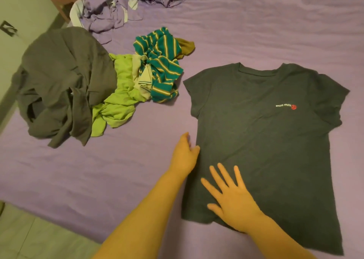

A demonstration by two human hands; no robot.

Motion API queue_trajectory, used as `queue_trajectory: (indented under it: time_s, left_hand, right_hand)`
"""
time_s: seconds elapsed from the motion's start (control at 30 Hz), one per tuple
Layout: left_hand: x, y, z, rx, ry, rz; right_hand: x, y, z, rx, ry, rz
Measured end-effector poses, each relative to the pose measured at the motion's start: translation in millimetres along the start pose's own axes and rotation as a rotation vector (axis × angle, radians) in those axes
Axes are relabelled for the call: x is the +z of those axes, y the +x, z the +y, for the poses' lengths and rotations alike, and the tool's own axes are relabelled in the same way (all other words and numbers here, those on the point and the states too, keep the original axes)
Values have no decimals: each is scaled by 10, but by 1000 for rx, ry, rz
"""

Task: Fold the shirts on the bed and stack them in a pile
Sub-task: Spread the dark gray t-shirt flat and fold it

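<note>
While the dark T-shirt [264, 140] lies flat and unfolded on the bed [256, 32], right hand [230, 197] spread on it and left hand [185, 152] at its edge, grip unclear, the crumpled shirts [110, 85] await folding.

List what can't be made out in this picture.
- Left hand fingertips: head view, curled at the dark T-shirt edge; grip unclear.
- Heap of unfolded shirts: overlapping, count unclear.
- Purple bedding: cut off by the top edge.
- Chest logo: too small to read surely.
</note>
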State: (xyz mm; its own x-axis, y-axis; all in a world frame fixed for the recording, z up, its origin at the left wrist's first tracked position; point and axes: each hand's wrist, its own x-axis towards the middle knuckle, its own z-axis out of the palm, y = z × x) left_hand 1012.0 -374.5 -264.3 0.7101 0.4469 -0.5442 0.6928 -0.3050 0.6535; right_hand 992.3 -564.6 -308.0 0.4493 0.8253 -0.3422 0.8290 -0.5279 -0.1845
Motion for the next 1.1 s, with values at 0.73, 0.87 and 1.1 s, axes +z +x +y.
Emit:
queue_trajectory:
  time_s: [0.73,0.87,1.1]
  left_hand:
    - [-204,1336,628,66,41,180]
    - [-175,1355,726,-7,-96,172]
    - [-217,1651,1047,-169,-488,275]
  right_hand:
    - [-274,744,816,464,17,139]
    - [-322,839,872,424,5,183]
    - [-561,1417,1123,522,68,165]
